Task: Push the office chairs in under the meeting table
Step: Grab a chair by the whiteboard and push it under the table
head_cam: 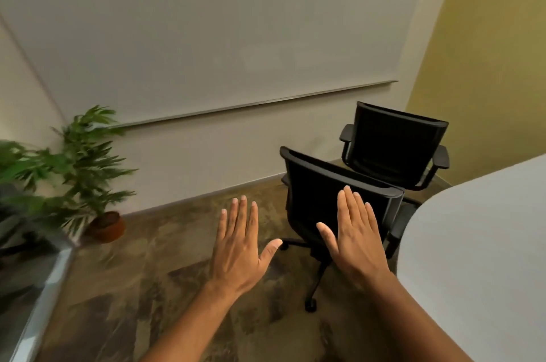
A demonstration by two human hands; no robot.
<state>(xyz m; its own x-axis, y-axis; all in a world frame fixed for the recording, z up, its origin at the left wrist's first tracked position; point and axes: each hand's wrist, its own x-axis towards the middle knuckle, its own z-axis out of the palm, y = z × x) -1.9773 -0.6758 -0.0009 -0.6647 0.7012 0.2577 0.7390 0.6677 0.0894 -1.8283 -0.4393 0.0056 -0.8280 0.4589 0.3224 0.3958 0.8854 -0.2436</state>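
Observation:
Two black mesh office chairs stand by the rounded end of the white meeting table (478, 231). The nearer chair (313, 202) has its backrest towards me and its wheeled base on the carpet. The farther chair (393, 146) sits behind it near the yellow wall. My left hand (240, 246) is held out flat with fingers spread, over the carpet to the left of the nearer chair, holding nothing. My right hand (354, 237) is also flat and spread, in front of the nearer chair's backrest; whether it touches the mesh is not clear.
A potted green plant (88, 172) stands in the left corner by the wall. A long whiteboard (221, 36) covers the far wall. A grey edge (44, 296) runs along the lower left. Patterned brown carpet lies between me and the chairs.

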